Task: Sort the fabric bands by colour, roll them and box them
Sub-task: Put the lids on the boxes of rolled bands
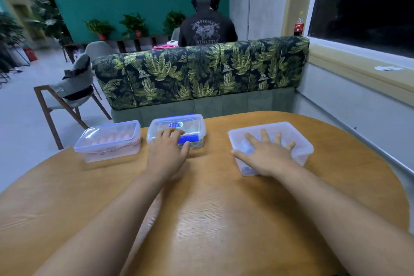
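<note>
Three clear plastic boxes stand in a row on the wooden table (201, 208). The left box (108, 141) is lidded and holds pink rolls. The middle box (179, 125) has a blue-edged lid; my left hand (167, 152) rests on its near edge, fingers bent over the lid beside the blue clip. The right box (291, 139) has no lid and holds pale blue rolled bands (245, 149). My right hand (266, 154) lies flat over this box with fingers spread, pressing down on the rolls.
Behind the table runs a leaf-patterned bench (201, 74), with a person (207, 24) seated beyond it, back turned. A wooden chair (71, 96) stands at the left. A window sill (358, 67) and wall close off the right side.
</note>
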Motion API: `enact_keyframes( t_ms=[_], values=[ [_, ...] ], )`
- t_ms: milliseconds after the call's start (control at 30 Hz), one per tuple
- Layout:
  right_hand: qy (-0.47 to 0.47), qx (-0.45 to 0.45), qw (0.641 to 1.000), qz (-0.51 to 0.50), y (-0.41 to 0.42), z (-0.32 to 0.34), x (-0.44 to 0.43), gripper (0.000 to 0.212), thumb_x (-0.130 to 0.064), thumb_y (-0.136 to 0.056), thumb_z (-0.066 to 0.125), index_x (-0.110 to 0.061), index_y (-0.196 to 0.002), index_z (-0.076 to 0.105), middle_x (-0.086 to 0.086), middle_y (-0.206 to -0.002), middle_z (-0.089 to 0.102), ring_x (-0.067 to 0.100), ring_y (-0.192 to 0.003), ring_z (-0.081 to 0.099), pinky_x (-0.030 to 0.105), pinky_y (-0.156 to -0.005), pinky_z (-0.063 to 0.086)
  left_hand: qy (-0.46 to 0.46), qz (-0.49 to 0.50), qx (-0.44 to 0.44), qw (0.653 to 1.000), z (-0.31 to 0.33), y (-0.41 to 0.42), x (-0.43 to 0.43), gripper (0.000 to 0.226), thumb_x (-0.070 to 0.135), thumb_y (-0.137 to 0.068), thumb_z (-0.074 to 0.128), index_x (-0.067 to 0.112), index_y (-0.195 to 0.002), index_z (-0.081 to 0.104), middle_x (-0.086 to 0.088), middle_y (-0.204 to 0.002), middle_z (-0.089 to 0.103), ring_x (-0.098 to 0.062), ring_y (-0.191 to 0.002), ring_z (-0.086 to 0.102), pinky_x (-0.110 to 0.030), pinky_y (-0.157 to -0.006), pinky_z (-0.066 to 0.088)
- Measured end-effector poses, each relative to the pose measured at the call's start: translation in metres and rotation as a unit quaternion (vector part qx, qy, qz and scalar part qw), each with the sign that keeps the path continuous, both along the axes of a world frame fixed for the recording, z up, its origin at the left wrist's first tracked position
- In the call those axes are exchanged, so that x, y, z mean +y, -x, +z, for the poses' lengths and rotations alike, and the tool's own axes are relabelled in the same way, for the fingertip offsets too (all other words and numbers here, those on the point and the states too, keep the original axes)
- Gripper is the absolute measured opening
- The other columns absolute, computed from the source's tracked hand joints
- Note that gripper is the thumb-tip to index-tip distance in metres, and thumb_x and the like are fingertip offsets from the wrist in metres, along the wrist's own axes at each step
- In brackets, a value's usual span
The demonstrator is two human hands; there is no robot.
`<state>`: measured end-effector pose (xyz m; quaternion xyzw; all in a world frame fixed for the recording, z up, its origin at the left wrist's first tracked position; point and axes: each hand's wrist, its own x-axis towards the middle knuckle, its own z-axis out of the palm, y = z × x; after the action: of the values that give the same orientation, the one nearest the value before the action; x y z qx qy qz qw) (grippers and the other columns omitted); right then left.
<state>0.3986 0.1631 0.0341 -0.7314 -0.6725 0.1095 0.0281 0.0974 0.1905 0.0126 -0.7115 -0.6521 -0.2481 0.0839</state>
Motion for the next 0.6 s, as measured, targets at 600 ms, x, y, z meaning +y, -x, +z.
enact_keyframes(
  t_ms=[600],
  values=[
    [-0.005, -0.017, 1.000, -0.017, 0.004, -0.003, 0.180, 0.099, -0.101, -0.077, 0.018, -0.055, -0.163, 0.006, -0.001, -0.178, -0.002, 0.045, -0.160, -0.005, 0.081, -0.116, -0.003, 0.121, 0.009, 0.063, 0.991, -0.013, 0.038, 0.098, 0.093, 0.094, -0.085, 0.008, 0.046, -0.162, 0.028, 0.003, -0.173, 0.026, -0.028, -0.160, 0.018, -0.050, -0.126, 0.022]
  ],
)
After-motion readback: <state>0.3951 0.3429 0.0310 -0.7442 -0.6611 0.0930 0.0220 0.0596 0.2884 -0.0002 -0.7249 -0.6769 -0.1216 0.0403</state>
